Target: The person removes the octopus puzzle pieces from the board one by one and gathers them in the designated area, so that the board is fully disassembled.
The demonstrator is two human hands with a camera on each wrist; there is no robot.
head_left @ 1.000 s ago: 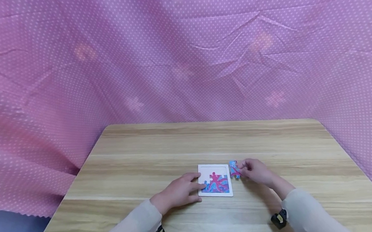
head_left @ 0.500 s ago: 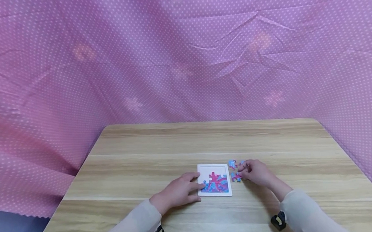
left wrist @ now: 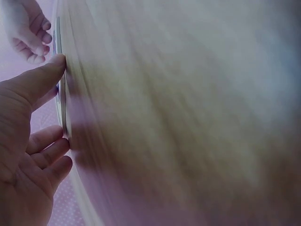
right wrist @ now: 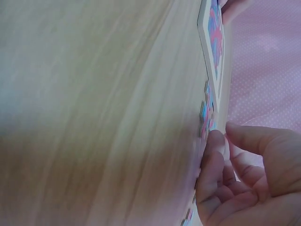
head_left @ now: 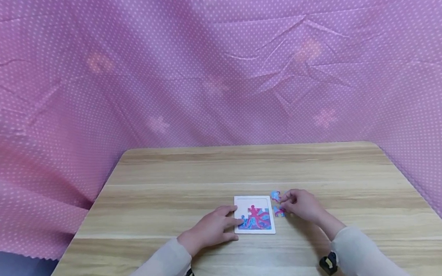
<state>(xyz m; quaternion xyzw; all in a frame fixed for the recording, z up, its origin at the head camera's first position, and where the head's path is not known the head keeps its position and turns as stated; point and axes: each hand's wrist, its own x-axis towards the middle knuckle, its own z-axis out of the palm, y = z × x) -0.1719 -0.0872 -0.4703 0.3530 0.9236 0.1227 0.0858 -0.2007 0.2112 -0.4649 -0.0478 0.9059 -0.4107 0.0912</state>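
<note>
Pieces of a puzzle are lying on the wooden table in the head view, two of them showing between the tray and the right hand, right at its fingertips. That hand is bending thumb and forefinger into a narrow gap; whether it is pinching a piece, I cannot tell. The left hand is resting loosely spread at the tray's left edge, one finger reaching over the joined pink octopus, which is filling the lower part. A second ago the pieces were bunching together; now wood is showing between the upper and lower ones. The blue bit peeking out beyond the right fingertips half a second ago is no longer showing, while the left hand is staying put. A black strap at the right wrist is bearing a yellowish mark, too small to read.

In the left wrist view, thumb and fingers are touching the tray's edge, standing wide apart.

In the right wrist view, pieces are sitting between the tray's corner and the right fingertips, and another piece is poking out beside the curled fingers.
</note>
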